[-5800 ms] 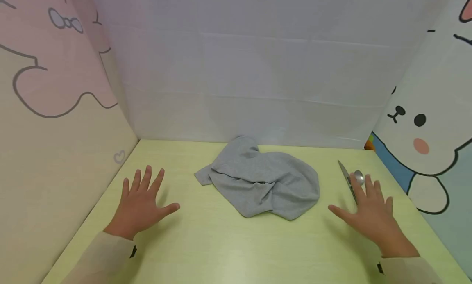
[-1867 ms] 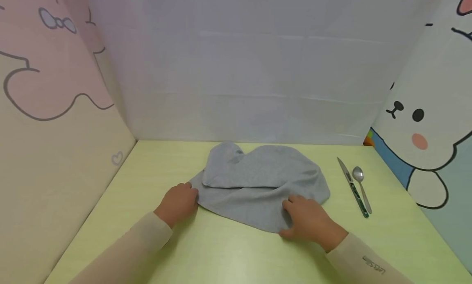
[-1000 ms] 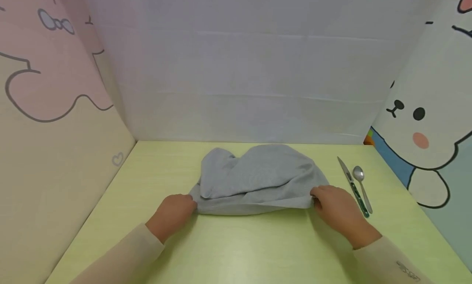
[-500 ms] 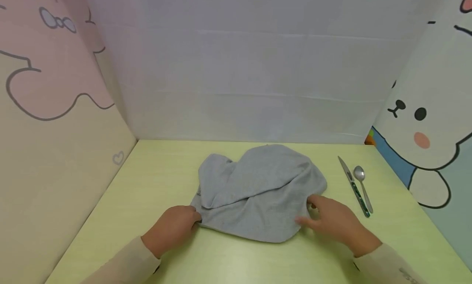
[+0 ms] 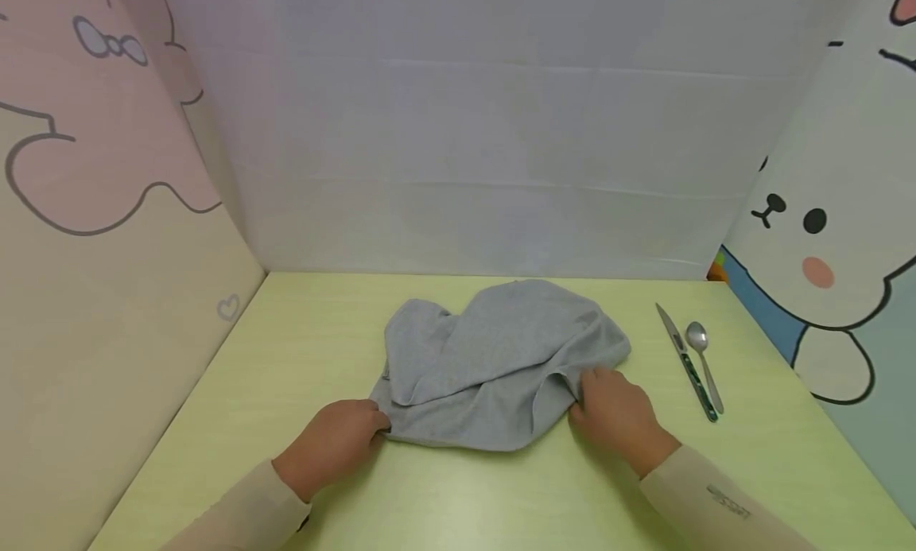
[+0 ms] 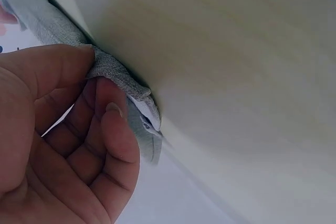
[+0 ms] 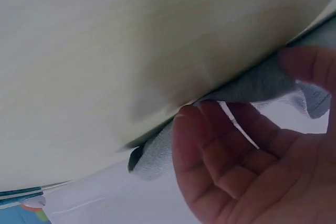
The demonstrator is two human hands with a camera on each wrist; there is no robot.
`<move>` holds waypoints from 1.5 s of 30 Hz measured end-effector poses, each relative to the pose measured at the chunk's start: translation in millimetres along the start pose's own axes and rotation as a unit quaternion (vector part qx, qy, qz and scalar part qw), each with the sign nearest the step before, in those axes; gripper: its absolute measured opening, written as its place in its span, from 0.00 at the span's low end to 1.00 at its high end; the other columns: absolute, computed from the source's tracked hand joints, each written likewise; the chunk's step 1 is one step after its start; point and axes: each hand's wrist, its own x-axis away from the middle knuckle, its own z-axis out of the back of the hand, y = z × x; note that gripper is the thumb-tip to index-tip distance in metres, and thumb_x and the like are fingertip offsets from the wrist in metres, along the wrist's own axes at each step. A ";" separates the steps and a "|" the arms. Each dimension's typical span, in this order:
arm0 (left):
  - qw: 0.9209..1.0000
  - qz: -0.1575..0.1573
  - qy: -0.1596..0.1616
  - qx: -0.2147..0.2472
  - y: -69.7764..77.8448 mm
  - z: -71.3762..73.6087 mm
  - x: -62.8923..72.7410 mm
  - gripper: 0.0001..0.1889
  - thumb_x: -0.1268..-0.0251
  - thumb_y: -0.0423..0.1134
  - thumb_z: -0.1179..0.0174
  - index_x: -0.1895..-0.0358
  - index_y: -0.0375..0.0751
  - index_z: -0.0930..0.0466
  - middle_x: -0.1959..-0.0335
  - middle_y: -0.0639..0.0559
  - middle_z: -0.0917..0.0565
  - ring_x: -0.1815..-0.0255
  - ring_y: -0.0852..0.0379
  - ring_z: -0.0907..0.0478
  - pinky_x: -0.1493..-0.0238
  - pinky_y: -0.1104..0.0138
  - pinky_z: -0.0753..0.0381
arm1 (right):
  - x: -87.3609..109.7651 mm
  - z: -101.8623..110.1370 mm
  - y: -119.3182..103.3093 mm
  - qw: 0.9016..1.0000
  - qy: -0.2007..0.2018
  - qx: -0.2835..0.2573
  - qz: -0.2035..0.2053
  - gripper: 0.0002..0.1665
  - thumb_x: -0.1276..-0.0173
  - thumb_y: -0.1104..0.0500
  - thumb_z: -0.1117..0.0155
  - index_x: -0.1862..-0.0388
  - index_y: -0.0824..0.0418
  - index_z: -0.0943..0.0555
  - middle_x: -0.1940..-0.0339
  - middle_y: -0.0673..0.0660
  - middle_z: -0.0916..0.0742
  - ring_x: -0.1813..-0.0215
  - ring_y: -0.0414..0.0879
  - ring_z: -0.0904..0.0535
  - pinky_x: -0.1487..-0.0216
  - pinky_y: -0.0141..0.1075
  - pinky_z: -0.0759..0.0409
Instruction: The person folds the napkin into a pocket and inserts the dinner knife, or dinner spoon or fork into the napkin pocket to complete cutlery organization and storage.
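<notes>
A crumpled grey cloth [image 5: 494, 352] lies on the table, folded loosely over itself. At its near left corner, my left hand [image 5: 336, 444] pinches the edge between thumb and fingers; the left wrist view shows the thumb [image 6: 58, 66] pressed on the grey fabric [image 6: 121, 74]. My right hand [image 5: 619, 416] is at the cloth's near right edge with fingers curled. A small raised fold stands just left of it. In the right wrist view the thumb and curled fingers [image 7: 194, 156] are spread along the cloth [image 7: 257, 82], gathering it between them.
Right of the cloth, a knife [image 5: 687, 364] with a dark green patterned handle lies beside a metal spoon [image 5: 701, 352]. The pale yellow table [image 5: 444, 503] meets a white sheet [image 5: 458, 169] behind and cartoon-printed walls at both sides.
Both hands came from open above the table onto the cloth. The left drew its corner nearer. Lately the right moved a little left, bunching the near right edge into a fold.
</notes>
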 end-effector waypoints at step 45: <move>0.998 0.053 -0.020 -0.027 -8.3 3.9 25.6 0.12 0.44 0.27 0.29 0.78 0.47 0.19 0.80 0.58 0.23 0.77 0.58 0.23 0.75 0.62 0.23 | 27.5 72.4 81.5 0.961 0.167 0.010 0.222 0.18 0.49 0.74 0.25 0.68 0.54 0.19 0.69 0.45 0.19 0.68 0.42 0.23 0.67 0.43 0.20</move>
